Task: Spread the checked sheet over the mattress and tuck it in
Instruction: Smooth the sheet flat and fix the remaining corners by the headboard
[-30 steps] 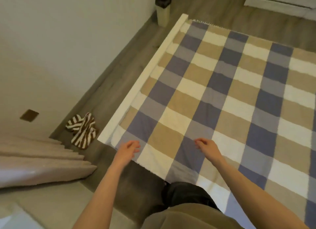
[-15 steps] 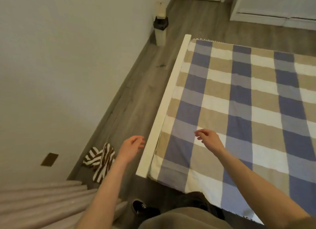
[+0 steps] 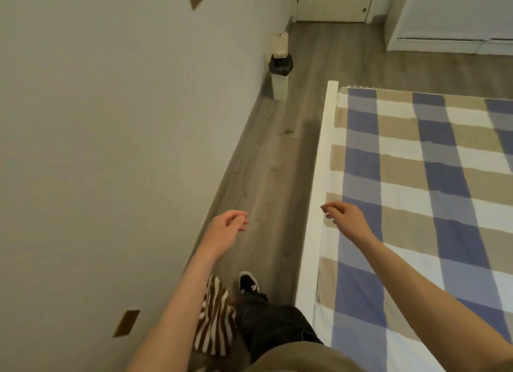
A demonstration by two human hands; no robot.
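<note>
hands have come off the foot end as the person steps round into the aisle beside the bed. left hand [image 3: 229, 227] hangs over the floor and right hand [image 3: 344, 216] hovers above the checked sheet [image 3: 416, 191] border, both loosely curled and holding nothing. the sheet lies flat across the mattress [image 3: 319, 177], its side edge seemingly untucked, so tucking this side probably comes next.

Checked sheet [image 3: 433, 193]: woven cloth, matt, lying smooth. Mattress [image 3: 319, 182] edge: white, matt. Floor [image 3: 277, 177]: grey wood-grain planks, low sheen. Wall [image 3: 111, 121]: painted, matt. Striped cloth [image 3: 213, 324]: soft fabric. Bin [image 3: 279, 78]: smooth plastic.
</note>
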